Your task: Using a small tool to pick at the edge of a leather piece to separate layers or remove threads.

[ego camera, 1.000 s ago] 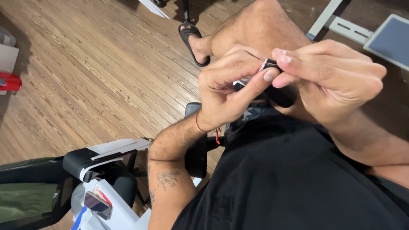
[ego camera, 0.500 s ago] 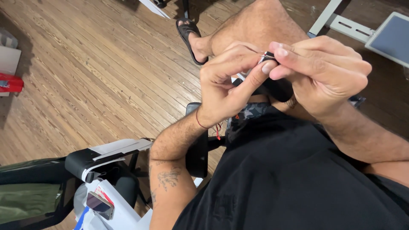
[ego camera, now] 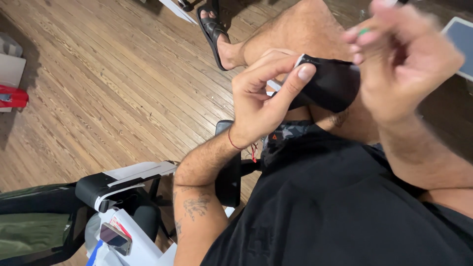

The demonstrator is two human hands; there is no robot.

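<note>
The left hand (ego camera: 261,101) is pinching a black cloth piece (ego camera: 327,83) over the raised knee; the blurred right hand (ego camera: 399,64) is gripping something small and green. Keeping the cloth taut and steady looks wise.

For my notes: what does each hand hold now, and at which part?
The left hand pinches the black piece of fabric at its upper left edge. The right hand is blurred; something small and green shows at its fingertips, unclear what.

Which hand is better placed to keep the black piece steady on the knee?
Left. The left hand already pinches the black piece, thumb on its top edge. The right hand is lifted off it, blurred, probably holding something small.
</note>
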